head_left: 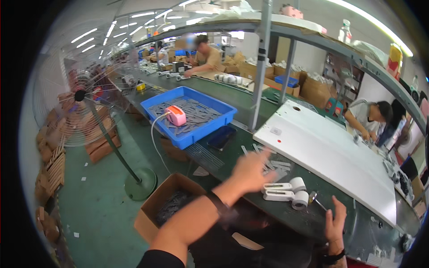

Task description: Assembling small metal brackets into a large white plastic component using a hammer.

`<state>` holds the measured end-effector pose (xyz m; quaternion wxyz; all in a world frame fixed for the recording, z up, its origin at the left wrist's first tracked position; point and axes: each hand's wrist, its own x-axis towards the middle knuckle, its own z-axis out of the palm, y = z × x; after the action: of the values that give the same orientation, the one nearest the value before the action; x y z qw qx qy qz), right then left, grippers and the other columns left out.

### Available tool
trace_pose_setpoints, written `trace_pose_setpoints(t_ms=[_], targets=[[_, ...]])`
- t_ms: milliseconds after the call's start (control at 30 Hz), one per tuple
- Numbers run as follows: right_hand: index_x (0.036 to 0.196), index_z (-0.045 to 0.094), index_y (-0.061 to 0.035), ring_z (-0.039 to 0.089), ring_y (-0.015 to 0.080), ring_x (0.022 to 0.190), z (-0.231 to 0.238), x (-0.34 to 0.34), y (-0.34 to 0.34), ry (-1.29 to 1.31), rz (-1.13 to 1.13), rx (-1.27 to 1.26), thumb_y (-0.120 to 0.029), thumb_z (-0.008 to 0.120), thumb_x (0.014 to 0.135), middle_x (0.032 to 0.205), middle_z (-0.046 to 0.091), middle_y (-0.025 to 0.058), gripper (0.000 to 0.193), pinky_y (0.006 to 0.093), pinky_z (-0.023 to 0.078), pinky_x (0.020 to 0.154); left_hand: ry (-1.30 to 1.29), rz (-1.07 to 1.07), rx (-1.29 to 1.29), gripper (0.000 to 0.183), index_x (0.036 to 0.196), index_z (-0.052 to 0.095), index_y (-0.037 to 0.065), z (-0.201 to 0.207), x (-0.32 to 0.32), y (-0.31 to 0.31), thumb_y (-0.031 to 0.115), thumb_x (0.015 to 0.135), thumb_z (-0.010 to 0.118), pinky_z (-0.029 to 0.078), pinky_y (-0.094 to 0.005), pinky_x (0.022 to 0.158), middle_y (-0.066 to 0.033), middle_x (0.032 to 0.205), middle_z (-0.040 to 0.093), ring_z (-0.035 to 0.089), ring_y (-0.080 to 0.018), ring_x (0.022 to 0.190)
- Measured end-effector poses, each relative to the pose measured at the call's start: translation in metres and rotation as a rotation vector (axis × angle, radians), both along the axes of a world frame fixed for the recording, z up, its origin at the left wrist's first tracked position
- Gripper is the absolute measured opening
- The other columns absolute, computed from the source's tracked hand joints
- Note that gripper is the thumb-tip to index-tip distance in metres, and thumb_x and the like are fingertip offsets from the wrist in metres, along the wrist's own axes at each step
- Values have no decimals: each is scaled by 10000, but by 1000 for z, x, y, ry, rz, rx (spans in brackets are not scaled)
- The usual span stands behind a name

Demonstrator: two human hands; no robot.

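My left hand (254, 170) reaches over a loose pile of flat grey strips (279, 166) on the dark green bench. Motion smears its fingers, so I cannot tell whether they hold a strip. Just to the right of that hand lie two white plastic parts (278, 195), each with a long slotted handle and a round, cylinder-like end. Beside them is a small tool (313, 196) with a shiny metal head and a thin shaft pointing toward my right hand (336, 219). That hand is open at the bench's near side, thumb and fingers apart, with nothing seen in it.
A blue tray (182, 142) of grey strips carries a pink-and-orange device (175, 116) with a white cord. Nearby are a phone (222, 137), a large white panel (321, 154), shelf posts (260, 67), an open carton (147, 223) and a standing fan (109, 127). Two people work farther off.
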<state>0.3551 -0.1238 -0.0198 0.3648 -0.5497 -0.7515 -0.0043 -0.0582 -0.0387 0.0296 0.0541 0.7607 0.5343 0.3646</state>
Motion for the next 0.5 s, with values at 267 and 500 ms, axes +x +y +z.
trace_pose_setpoints(t_ms=[267,500], targets=[[1424,674,-60,600,391,1349,-19,63,-34,-91,-325,-99,-308,678,1072,1413,671,164,431,507,419,1166,-486,-103,65,404,1316,765,71,60,-59,67,317,996,776,564,-413,1036,-175,1249,780,748,-330,1166],[1174,744,-51,658,370,1168,-29,58,-33,-32,-359,-32,-261,771,993,1176,717,140,278,478,477,1060,238,-904,-9,208,1133,828,157,35,116,-51,286,1003,729,583,-502,866,-114,971,783,729,-373,1000]])
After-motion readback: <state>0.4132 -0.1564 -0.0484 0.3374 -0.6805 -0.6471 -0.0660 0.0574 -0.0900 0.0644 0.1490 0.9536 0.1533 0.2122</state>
